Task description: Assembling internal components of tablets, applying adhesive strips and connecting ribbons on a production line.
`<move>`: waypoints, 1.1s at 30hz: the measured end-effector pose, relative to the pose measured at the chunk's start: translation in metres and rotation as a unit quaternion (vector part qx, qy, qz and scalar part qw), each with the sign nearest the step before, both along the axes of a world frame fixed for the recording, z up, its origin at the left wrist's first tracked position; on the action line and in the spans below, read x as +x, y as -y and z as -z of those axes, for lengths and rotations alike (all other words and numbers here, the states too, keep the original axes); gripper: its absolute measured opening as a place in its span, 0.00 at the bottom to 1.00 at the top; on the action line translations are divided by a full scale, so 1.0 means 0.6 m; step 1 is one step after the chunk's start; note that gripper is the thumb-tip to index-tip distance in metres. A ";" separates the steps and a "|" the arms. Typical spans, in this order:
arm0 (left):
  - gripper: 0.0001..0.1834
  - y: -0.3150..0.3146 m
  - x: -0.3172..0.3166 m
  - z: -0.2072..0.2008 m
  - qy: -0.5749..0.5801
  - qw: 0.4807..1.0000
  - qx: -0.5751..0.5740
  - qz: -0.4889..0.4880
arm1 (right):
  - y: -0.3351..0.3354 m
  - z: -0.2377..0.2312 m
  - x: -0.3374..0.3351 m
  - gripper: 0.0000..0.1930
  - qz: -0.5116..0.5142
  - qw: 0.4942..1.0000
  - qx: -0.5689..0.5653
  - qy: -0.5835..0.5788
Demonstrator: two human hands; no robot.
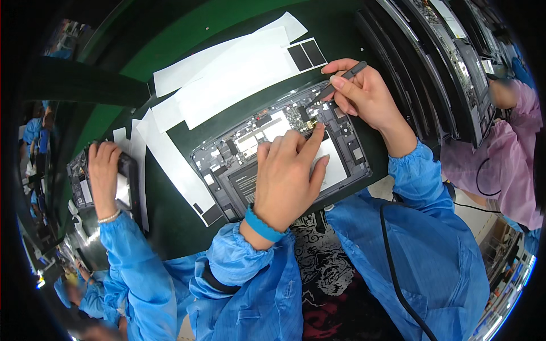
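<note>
An opened laptop base [232, 211] lies in front of me with its circuit board and black battery [243, 183] exposed. Over it rests my left hand [289, 167], a blue band round the wrist. Its index fingertip presses on the board beside a small gold-coloured part; the fingers are apart and hold nothing. At the base's far right edge, my right hand [367, 94] pinches black tweezers [355, 70] between thumb and fingers. Their tips point down-left at the board, close to the left index finger. The exact contact of the tips is too small to make out.
White sheets [227, 74] lie behind and left of the laptop, one with black adhesive pads [307, 54]. Dark laptop parts stand racked [421, 68] at right. A co-worker's hand [104, 170] touches another device [82, 182] at left; a pink-sleeved person [489, 162] is at right.
</note>
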State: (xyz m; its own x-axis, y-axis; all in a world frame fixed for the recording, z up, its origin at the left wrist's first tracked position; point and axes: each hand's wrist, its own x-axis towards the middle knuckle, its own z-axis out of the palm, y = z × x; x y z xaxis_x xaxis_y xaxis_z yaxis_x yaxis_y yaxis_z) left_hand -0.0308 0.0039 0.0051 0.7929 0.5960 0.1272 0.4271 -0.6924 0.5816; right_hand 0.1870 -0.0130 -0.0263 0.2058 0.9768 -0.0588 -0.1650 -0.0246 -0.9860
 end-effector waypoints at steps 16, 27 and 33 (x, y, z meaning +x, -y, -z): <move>0.26 0.032 0.029 0.024 -0.068 0.984 0.159 -0.029 | -0.002 -0.001 -0.002 0.10 0.008 1.000 -0.015 0.018; 0.28 0.044 0.039 0.028 -0.026 0.985 0.163 -0.059 | 0.014 0.006 -0.004 0.09 0.105 0.994 0.043 -0.008; 0.29 0.050 0.028 0.042 -0.031 0.977 0.196 -0.074 | 0.020 0.027 -0.007 0.10 0.078 0.994 0.073 0.013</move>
